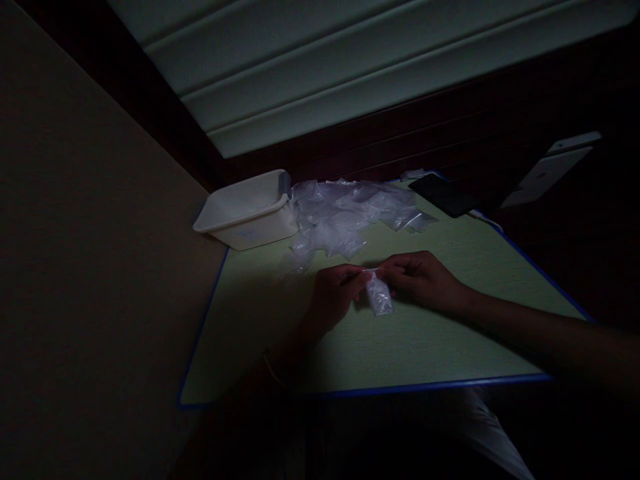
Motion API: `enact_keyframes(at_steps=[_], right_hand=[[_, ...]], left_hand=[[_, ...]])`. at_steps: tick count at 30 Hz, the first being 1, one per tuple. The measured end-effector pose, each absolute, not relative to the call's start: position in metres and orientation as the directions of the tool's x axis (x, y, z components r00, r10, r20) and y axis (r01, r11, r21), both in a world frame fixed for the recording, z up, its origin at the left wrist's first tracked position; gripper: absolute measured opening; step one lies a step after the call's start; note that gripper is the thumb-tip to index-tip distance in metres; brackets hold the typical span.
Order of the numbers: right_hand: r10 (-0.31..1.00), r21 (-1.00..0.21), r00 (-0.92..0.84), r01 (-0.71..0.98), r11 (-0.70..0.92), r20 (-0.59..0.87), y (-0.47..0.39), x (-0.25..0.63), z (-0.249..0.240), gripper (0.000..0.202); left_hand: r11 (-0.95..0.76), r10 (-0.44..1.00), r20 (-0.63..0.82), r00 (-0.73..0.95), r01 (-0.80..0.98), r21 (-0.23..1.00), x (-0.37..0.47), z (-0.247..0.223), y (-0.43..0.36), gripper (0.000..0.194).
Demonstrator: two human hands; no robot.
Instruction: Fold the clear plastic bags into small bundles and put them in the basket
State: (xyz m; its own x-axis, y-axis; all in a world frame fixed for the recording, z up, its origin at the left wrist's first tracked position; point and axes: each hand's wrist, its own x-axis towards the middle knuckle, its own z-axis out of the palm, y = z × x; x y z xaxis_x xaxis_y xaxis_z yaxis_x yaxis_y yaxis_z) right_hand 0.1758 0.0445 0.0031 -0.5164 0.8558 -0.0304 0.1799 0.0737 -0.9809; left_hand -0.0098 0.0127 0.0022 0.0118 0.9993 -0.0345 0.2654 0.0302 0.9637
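Note:
A small clear plastic bag (380, 299) hangs between my two hands over the middle of the green table. My left hand (336, 293) pinches its upper left corner, and my right hand (419, 279) pinches the upper right corner. The bag's top edge is stretched between the fingertips, and its lower part points toward the table's front. What the bag contains is too dim to make out. Just beyond my hands lies a spread pile of clear plastic bags (345, 210).
A white plastic tub (250, 212) stands at the table's back left, beside a wall. At the back right lies a dark phone (444, 195) with a white cable. Farther right is a pale tablet-like object (547, 175). Blue edging (380, 391) borders the green table.

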Motion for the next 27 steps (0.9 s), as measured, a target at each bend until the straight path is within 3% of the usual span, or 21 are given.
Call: enact_keyframes(at_steps=[27], right_hand=[[0.857,-0.982,-0.514,0.170,0.080,-0.019,0.0447,0.1754,0.0011,0.031]], left_hand=[[0.002,1.000,-0.002,0.000,0.249,0.969,-0.0082,0.0005,0.0124,0.021]])
